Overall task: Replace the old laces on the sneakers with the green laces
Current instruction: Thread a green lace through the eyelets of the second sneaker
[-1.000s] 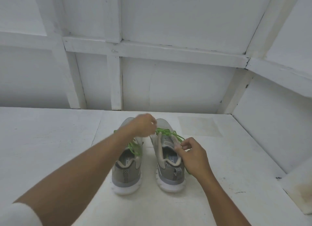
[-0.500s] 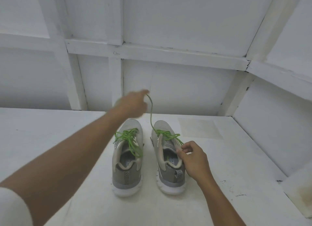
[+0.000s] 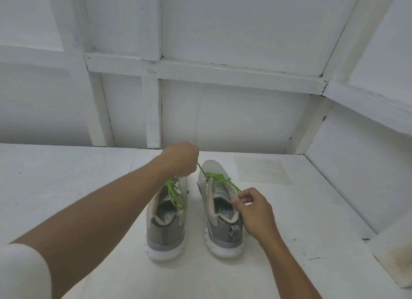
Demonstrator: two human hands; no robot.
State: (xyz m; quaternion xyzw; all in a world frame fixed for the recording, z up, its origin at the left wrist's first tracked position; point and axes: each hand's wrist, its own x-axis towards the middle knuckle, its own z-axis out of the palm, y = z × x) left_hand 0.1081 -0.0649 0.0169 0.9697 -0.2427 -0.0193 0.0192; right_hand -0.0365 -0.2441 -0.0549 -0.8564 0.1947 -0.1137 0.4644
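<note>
White table [image 3: 66,176], left hand [image 3: 181,159] pinching green lace [image 3: 217,177] — right hand [image 3: 254,211] too

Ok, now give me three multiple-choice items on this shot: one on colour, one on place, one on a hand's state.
1. The lace on the left sneaker is: A) white B) black C) green
2. The strand that the left hand pinches runs to: A) the right sneaker B) the left sneaker C) neither
3. The right hand: A) lies flat B) pinches a lace end C) hangs idle

Key:
1. C, bright green loops lie over its tongue.
2. A, the strand rises from that shoe's front lacing to the fingers.
3. B, thumb and fingers close on the green end beside the collar.
</note>
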